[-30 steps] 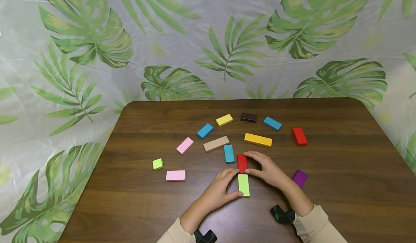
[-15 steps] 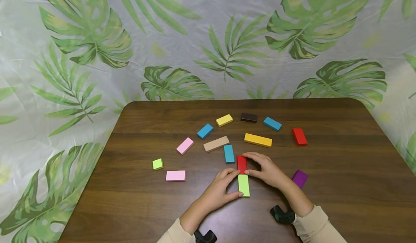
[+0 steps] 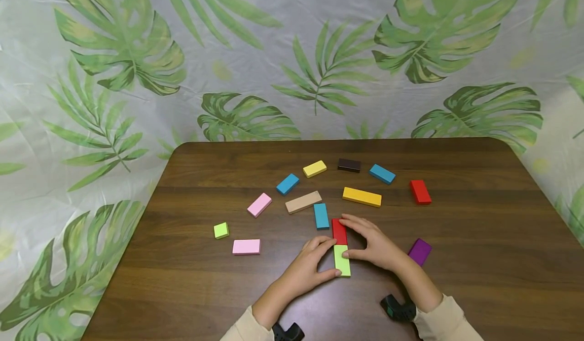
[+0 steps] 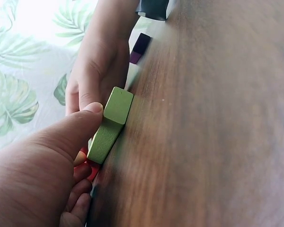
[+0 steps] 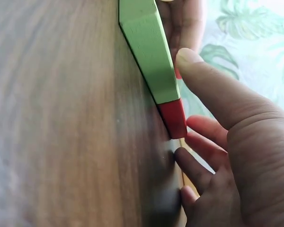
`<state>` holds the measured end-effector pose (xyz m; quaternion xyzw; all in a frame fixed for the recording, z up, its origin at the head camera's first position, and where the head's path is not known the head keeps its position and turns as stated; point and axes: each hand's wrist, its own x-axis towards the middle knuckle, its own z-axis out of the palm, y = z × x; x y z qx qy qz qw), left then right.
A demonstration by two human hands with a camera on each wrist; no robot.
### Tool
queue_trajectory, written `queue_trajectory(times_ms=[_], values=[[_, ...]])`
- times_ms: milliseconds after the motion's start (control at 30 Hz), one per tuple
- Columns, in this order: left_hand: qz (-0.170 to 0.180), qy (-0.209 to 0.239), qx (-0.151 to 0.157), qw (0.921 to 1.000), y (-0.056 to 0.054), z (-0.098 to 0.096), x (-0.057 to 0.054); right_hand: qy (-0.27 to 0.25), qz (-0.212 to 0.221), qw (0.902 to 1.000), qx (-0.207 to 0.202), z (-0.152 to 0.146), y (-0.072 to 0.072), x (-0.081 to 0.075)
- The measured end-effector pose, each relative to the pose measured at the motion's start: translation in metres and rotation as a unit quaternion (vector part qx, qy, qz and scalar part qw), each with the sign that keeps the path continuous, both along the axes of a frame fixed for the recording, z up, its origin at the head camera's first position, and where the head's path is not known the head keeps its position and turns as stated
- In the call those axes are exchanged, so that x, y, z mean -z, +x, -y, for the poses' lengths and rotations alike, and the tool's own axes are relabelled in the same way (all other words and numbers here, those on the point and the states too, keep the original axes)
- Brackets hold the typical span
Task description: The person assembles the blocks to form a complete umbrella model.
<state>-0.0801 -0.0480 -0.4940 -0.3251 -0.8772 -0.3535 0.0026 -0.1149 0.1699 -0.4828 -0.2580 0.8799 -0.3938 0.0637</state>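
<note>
A light green block (image 3: 342,266) lies flat on the table with a red block (image 3: 339,231) end to end beyond it; they touch in the right wrist view. My left hand (image 3: 306,266) holds the green block, its thumb (image 4: 92,109) at the near end and fingers by the joint with the red one. My right hand (image 3: 376,243) touches both blocks from the right. Its thumb (image 5: 189,57) lies at the green block's upper edge, and its fingers (image 5: 206,135) reach along the red block's far side, relaxed.
A blue block (image 3: 321,216) lies just beyond the red one. Farther off are a tan block (image 3: 303,202), a yellow-orange block (image 3: 362,196) and several others in an arc. A purple block (image 3: 420,251) is close to my right forearm. Pink blocks (image 3: 246,247) lie left.
The red block has shifted slightly left and nearer, lining up with the green one. My right thumb has moved from the red block back to the green block. The left hand has stayed put.
</note>
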Motion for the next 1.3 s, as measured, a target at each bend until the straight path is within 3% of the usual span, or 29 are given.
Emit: queue_trajectory(times_ms=[433,1300], values=[[0.002,-0.003,-0.002,1.0,0.0,0.0,0.0,-0.001,-0.003,0.9999,-0.01,0.003,0.01,-0.003],[-0.009,-0.004,-0.005,0.9999,0.0,-0.001,0.001,-0.013,-0.003,0.9998,-0.018,0.001,0.014,0.0]])
